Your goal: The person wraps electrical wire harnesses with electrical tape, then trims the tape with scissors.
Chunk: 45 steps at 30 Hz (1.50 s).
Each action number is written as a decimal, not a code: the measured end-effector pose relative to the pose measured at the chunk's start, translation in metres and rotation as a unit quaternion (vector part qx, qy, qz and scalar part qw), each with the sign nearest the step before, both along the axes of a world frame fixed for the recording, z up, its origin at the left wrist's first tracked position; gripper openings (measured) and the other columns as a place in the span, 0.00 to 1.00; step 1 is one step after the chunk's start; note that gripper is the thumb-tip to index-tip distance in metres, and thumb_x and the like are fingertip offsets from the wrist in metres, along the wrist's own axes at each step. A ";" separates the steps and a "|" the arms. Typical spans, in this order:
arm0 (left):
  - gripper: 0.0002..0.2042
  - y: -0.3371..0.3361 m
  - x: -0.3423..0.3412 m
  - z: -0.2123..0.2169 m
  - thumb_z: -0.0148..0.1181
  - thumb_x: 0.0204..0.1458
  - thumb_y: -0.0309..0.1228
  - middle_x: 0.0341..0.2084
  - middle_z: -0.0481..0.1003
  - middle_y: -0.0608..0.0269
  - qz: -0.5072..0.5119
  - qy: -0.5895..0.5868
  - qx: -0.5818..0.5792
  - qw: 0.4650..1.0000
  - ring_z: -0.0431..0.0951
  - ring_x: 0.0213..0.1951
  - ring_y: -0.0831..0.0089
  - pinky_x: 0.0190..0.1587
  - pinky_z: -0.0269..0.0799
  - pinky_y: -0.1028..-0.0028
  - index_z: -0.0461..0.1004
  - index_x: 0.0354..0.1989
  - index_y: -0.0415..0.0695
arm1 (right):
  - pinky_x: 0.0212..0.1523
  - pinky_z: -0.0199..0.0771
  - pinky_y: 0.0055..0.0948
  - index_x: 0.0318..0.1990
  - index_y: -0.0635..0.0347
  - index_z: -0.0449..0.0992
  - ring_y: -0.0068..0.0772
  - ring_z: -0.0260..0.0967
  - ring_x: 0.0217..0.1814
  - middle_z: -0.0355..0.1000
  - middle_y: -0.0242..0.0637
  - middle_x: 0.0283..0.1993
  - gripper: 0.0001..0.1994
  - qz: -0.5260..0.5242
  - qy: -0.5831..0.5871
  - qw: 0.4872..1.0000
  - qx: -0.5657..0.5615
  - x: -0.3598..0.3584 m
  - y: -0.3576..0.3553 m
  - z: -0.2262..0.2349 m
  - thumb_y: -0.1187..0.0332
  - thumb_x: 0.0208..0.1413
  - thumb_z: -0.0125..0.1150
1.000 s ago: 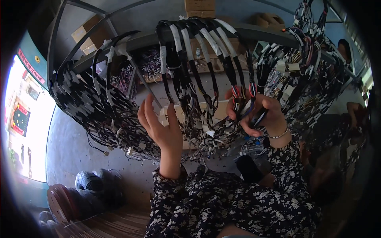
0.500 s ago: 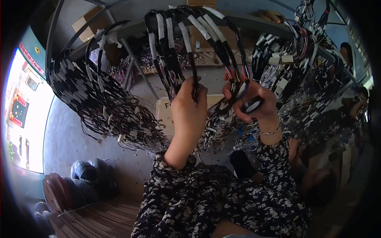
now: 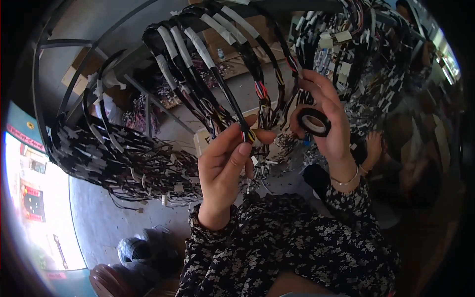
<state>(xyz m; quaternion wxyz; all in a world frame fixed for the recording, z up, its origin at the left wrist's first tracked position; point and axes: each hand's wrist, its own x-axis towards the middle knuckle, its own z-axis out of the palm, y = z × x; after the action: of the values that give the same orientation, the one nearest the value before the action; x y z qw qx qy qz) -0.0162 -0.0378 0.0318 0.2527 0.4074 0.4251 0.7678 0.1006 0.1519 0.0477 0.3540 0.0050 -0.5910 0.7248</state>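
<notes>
Black-wrapped wire harnesses (image 3: 199, 45) with pale tape bands hang over a metal rail in front of me. My left hand (image 3: 225, 161) pinches one of them where its black sleeve ends and red, white and yellow wires (image 3: 246, 134) come out. My right hand (image 3: 324, 111) holds a roll of black tape (image 3: 314, 122) against its palm, with the index finger raised beside a harness at the right. More harness branches (image 3: 265, 101) with bare coloured wires dangle between both hands.
A dense bundle of harnesses (image 3: 94, 153) hangs at the left, another (image 3: 366, 64) at the right. Wrapped spools (image 3: 133, 250) stand on the floor at lower left. A cardboard box (image 3: 74, 76) sits behind the frame. Another person's hand (image 3: 374, 147) shows at the right.
My left hand has turned palm-up and now grips the end of a single harness's sleeve. My right hand has moved off the wires, its fingers straighter, the tape roll still in it.
</notes>
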 end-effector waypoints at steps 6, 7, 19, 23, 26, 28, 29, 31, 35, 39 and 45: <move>0.20 -0.002 -0.017 0.006 0.45 0.67 0.26 0.47 0.77 0.38 -0.122 -0.031 0.025 0.992 0.81 0.44 0.65 0.23 0.71 0.84 0.60 0.64 0.29 | 0.31 0.70 0.24 0.66 0.66 0.50 0.29 0.73 0.38 0.66 0.44 0.50 0.30 -0.197 0.051 0.976 0.077 0.010 -0.067 -0.020 0.59 0.64 0.53; 0.20 -0.002 -0.018 0.006 0.45 0.66 0.25 0.47 0.77 0.38 -0.114 -0.039 0.004 0.993 0.81 0.43 0.64 0.22 0.71 0.84 0.61 0.64 0.29 | 0.30 0.70 0.25 0.64 0.65 0.52 0.30 0.73 0.37 0.67 0.43 0.47 0.29 -0.227 0.067 0.970 0.056 0.010 -0.072 -0.023 0.58 0.64 0.52; 0.15 0.099 0.010 -0.001 0.58 0.62 0.33 0.38 0.79 0.56 0.118 0.006 -0.004 0.993 0.76 0.35 0.67 0.40 0.73 0.69 0.76 0.51 0.35 | 0.42 0.82 0.42 0.35 0.64 0.71 0.43 0.77 0.37 0.74 0.40 0.32 0.10 -0.238 0.167 0.753 -0.591 0.102 -0.081 -0.112 0.65 0.61 0.57; 0.17 0.165 0.022 -0.047 0.56 0.63 0.33 0.42 0.78 0.57 0.116 -0.001 -0.018 0.993 0.76 0.38 0.69 0.42 0.72 0.72 0.74 0.55 0.35 | 0.44 0.76 0.32 0.29 0.63 0.73 0.34 0.77 0.42 0.74 0.35 0.34 0.12 -0.566 0.001 0.760 -0.320 0.176 -0.101 -0.120 0.64 0.60 0.62; 0.17 0.183 0.020 -0.050 0.56 0.63 0.32 0.43 0.78 0.57 0.053 -0.035 0.009 0.998 0.76 0.39 0.69 0.43 0.73 0.72 0.73 0.56 0.35 | 0.40 0.73 0.31 0.26 0.60 0.73 0.34 0.71 0.42 0.72 0.37 0.38 0.11 -0.808 -0.323 0.446 0.209 0.273 -0.119 -0.073 0.69 0.50 0.71; 0.17 0.188 0.036 -0.057 0.56 0.63 0.32 0.43 0.77 0.57 0.012 -0.071 0.029 0.997 0.76 0.40 0.68 0.43 0.73 0.72 0.73 0.56 0.35 | 0.37 0.73 0.41 0.27 0.61 0.73 0.50 0.72 0.38 0.71 0.45 0.40 0.11 -0.810 -0.502 0.160 0.257 0.341 -0.136 -0.043 0.67 0.46 0.70; 0.17 0.190 0.040 -0.061 0.56 0.63 0.32 0.44 0.77 0.57 -0.008 -0.085 0.037 0.996 0.76 0.40 0.68 0.43 0.73 0.72 0.73 0.56 0.35 | 0.36 0.73 0.44 0.28 0.62 0.73 0.53 0.72 0.37 0.70 0.47 0.39 0.11 -0.788 -0.567 0.102 0.217 0.370 -0.148 -0.033 0.66 0.47 0.69; 0.17 0.193 0.046 -0.063 0.56 0.63 0.32 0.44 0.77 0.57 -0.052 -0.114 0.053 0.991 0.76 0.41 0.68 0.44 0.73 0.72 0.73 0.56 0.35 | 0.38 0.75 0.44 0.34 0.63 0.75 0.54 0.73 0.39 0.71 0.48 0.39 0.12 -0.795 -0.574 0.047 0.192 0.427 -0.166 -0.038 0.64 0.49 0.69; 0.17 0.210 0.050 -0.059 0.56 0.63 0.31 0.45 0.77 0.56 -0.110 -0.154 0.102 0.977 0.76 0.42 0.67 0.44 0.73 0.72 0.73 0.56 0.35 | 0.48 0.74 0.43 0.40 0.62 0.77 0.53 0.73 0.48 0.71 0.48 0.44 0.17 -0.759 -0.647 -0.036 0.064 0.485 -0.169 -0.069 0.56 0.54 0.65; 0.17 0.219 0.050 -0.061 0.56 0.63 0.31 0.46 0.76 0.56 -0.160 -0.181 0.141 0.960 0.76 0.43 0.67 0.45 0.73 0.71 0.72 0.57 0.35 | 0.50 0.74 0.37 0.45 0.63 0.76 0.47 0.71 0.54 0.72 0.47 0.49 0.22 -0.690 -0.712 -0.130 0.001 0.489 -0.174 -0.064 0.51 0.56 0.61; 0.17 0.231 0.035 -0.068 0.56 0.63 0.30 0.48 0.76 0.55 -0.202 -0.213 0.193 0.936 0.76 0.44 0.66 0.46 0.73 0.71 0.72 0.57 0.35 | 0.38 0.77 0.48 0.37 0.56 0.77 0.54 0.76 0.32 0.76 0.49 0.31 0.10 -0.725 -0.668 -0.090 -0.144 0.394 -0.281 -0.015 0.60 0.58 0.56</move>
<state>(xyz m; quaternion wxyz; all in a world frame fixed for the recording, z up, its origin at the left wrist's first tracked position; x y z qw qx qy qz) 0.0189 0.1931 -0.0361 0.4034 0.3530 0.1134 0.8365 0.4946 -0.1289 0.0325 -0.0994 0.9637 0.0826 0.2337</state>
